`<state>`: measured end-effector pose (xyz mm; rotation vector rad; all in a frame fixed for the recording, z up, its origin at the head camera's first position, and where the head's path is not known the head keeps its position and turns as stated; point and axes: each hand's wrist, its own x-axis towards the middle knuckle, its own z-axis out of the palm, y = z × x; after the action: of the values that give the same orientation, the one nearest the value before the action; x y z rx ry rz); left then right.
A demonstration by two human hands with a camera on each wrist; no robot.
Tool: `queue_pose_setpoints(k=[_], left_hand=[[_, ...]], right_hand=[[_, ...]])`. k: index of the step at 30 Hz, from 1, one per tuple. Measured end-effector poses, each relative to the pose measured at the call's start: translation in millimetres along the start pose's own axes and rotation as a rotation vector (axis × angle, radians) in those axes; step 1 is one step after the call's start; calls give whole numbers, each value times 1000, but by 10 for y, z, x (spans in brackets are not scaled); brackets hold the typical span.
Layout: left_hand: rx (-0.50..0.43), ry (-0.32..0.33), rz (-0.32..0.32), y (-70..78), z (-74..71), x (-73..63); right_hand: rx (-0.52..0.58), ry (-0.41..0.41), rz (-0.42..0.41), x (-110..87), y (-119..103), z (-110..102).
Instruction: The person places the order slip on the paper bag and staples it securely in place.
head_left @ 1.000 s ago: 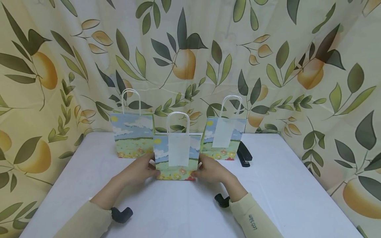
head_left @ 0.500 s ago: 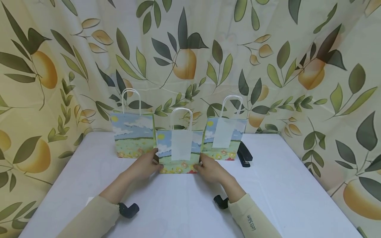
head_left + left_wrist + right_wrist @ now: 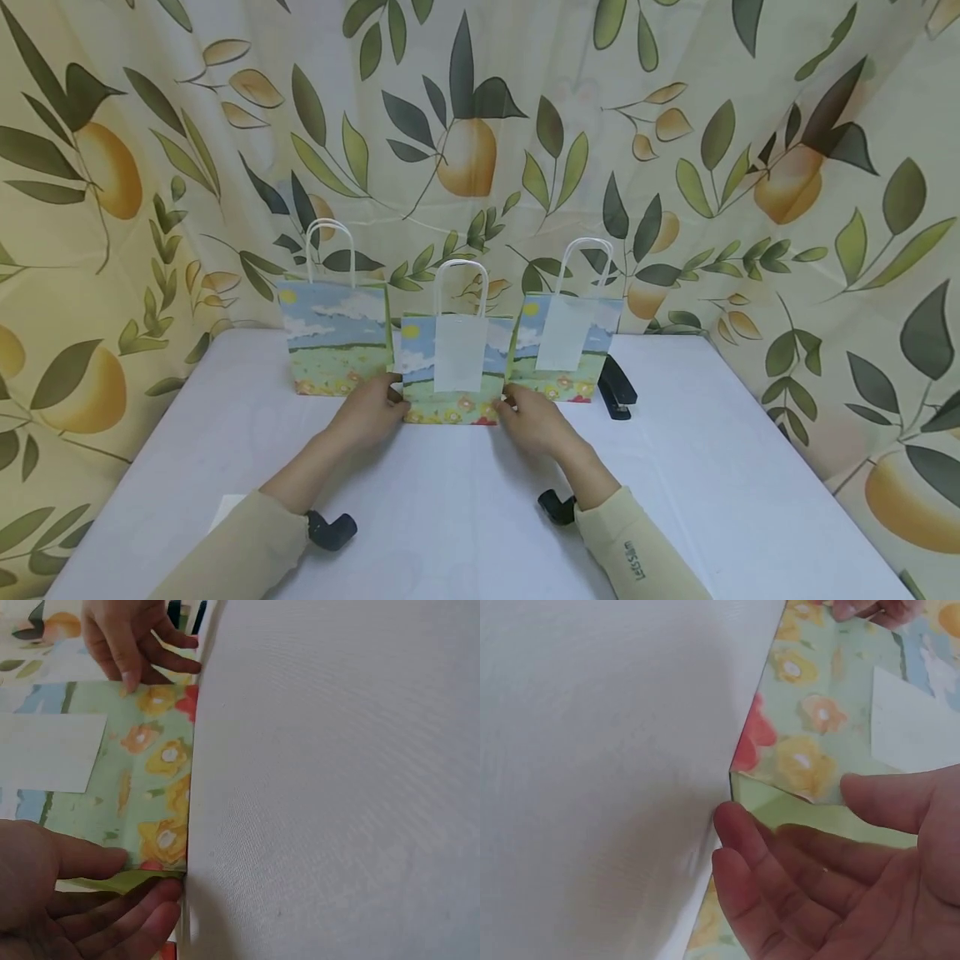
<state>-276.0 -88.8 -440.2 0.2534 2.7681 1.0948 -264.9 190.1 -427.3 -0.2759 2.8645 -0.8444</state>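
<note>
Blue-and-green printed paper is noted on the front bag [image 3: 459,402], which is found upright on the white table [image 3: 675,508], nearer to the person than the left bag [image 3: 337,337] and the right bag [image 3: 558,381] and set between them; whether either is touched by it cannot be told. Positioning of the front bag is judged to be the step in hand. For the next move, even pressure from both sides is judged to be called for, so that the base can be squared without the thin sides being crushed, followed by a level release. The bag is held low, at its two bottom corners, between the left hand [image 3: 371,414] and the right hand [image 3: 534,419]. On each side the thumb is laid at the edge of the printed front, and the other fingers are spread loosely along the folded side panel. A moderate gap is left between thumb and fingers in both wrist views, so a light bracing from the sides is recorded rather than a tight pinch. How firmly the paper is pressed cannot be told. A black stapler [image 3: 617,389] is observed just beside the right bag, and a piece of white paper [image 3: 227,506] is partly hidden by the left sleeve [image 3: 247,542].
</note>
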Motion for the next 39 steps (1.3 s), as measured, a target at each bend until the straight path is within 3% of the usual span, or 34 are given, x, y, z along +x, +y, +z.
queue_pose_setpoints(k=[7, 13, 21, 29, 39], left_hand=[[11, 27, -6, 38, -69, -126], [-29, -46, -45, 45, -85, -237], [-72, -83, 1, 48, -71, -344], [-61, -123, -15, 53, -64, -319], [-45, -120, -24, 21, -74, -235]], right_hand=[[25, -14, 53, -19, -42, -115], [89, -64, 55, -40, -64, -171], [94, -84, 38, -57, -109, -169], [94, -80, -8, -58, -97, -123], [98, -62, -39, -43, -90, -79]])
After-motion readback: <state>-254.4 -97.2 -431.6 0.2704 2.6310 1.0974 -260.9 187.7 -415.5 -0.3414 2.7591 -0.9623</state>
